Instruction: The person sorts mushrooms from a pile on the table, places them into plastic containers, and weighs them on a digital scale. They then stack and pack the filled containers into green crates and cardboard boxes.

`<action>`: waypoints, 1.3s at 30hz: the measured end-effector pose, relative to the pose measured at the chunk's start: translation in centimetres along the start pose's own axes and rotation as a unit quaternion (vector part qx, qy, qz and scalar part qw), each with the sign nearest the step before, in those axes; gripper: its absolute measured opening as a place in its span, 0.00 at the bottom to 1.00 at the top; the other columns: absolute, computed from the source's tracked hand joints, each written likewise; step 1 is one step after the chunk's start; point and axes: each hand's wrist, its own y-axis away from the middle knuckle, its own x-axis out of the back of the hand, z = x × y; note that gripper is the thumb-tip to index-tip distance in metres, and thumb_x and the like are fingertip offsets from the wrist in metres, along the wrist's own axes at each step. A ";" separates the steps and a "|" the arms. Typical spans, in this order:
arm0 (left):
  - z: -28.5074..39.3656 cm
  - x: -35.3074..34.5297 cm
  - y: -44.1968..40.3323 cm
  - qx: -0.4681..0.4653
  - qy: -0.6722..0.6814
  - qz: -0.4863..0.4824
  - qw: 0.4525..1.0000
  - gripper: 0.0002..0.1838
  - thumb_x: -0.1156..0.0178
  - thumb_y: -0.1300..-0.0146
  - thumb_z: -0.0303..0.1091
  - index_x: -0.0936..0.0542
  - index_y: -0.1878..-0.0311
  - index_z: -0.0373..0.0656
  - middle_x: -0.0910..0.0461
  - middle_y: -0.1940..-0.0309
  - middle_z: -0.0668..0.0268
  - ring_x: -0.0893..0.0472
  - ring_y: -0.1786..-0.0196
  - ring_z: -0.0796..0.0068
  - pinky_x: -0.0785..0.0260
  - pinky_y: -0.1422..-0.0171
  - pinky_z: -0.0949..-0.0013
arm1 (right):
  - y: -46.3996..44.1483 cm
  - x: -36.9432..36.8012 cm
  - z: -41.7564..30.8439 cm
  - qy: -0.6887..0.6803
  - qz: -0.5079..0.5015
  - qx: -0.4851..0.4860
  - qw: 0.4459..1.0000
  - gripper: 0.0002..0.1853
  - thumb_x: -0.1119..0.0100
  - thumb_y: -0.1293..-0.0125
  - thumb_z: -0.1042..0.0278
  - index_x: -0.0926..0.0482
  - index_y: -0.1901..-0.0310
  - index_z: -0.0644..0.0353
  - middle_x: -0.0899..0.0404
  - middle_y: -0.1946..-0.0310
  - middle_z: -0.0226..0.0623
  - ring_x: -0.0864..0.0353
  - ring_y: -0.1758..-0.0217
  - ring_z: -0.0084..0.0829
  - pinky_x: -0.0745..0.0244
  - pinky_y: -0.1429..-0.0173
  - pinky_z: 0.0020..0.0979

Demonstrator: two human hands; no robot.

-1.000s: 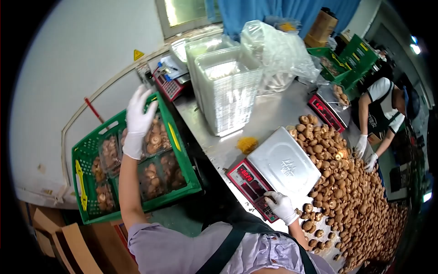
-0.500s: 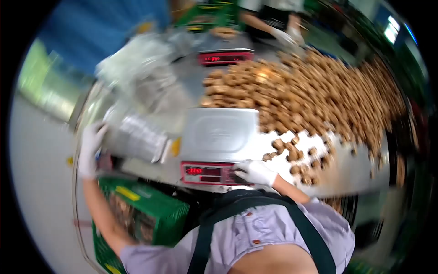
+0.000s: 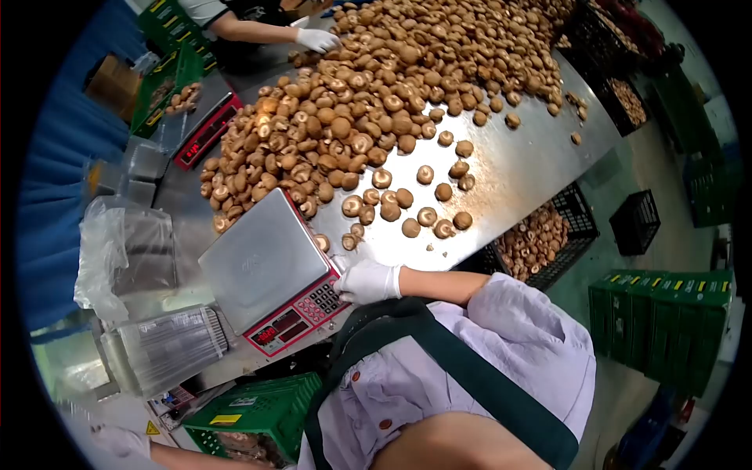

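One white-gloved left hand [image 3: 121, 442] has moved away from the green plastic crate [image 3: 290, 403]; whether it pinches anything, I cannot tell. My white-gloved right hand [image 3: 368, 282], fingers bent, still touches the red-and-silver scale [image 3: 262, 262] on the metal tabletop [image 3: 533, 149], leaving me one hand there.

A blue curtain [image 3: 51, 204] hangs to the left of a metal tabletop [image 3: 540, 153], whose surface throws back a white glare. A bright window [image 3: 72, 366] sits past the tabletop's near left corner, beside a pale wall [image 3: 125, 411] marked with a yellow warning triangle [image 3: 152, 428]. Right of the tabletop, a floor [image 3: 677, 211] runs from green to paler gray, with a black crate [image 3: 635, 222] standing near and stacked green crates [image 3: 658, 325] rising nearer the camera.
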 end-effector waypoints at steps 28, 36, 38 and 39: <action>18.9 -36.7 45.2 -0.036 0.002 -0.522 0.852 0.15 0.40 0.43 0.25 0.20 0.51 0.39 0.20 0.53 0.54 0.20 0.49 0.60 0.29 0.43 0.64 | 7.7 9.9 21.6 0.124 0.250 -0.222 0.934 0.11 0.44 0.44 0.67 0.20 0.59 0.56 0.21 0.58 0.41 0.24 0.55 0.44 0.25 0.53 0.40; 17.0 -49.3 59.1 -0.289 -0.088 -0.611 0.732 0.25 0.38 0.47 0.35 0.27 0.43 0.50 0.28 0.46 0.57 0.31 0.40 0.59 0.43 0.36 0.52 | 11.7 13.3 20.6 -0.668 0.350 -0.218 0.620 0.13 0.58 0.33 0.65 0.26 0.56 0.64 0.22 0.55 0.42 0.19 0.59 0.33 0.20 0.56 0.32; 16.3 -49.9 59.5 -0.275 -0.055 -0.613 0.738 0.21 0.37 0.48 0.35 0.24 0.48 0.50 0.27 0.48 0.61 0.29 0.43 0.60 0.42 0.39 0.51 | 12.1 13.7 21.2 -0.667 0.375 -0.260 0.588 0.12 0.49 0.33 0.60 0.26 0.61 0.61 0.21 0.64 0.40 0.20 0.65 0.30 0.21 0.60 0.32; 16.4 -49.9 59.2 -0.279 -0.054 -0.614 0.736 0.20 0.37 0.48 0.35 0.23 0.50 0.49 0.26 0.49 0.62 0.28 0.45 0.61 0.40 0.40 0.53 | 12.3 13.7 22.8 -0.620 0.366 -0.241 0.651 0.12 0.42 0.35 0.59 0.25 0.64 0.61 0.22 0.73 0.35 0.22 0.70 0.28 0.22 0.63 0.31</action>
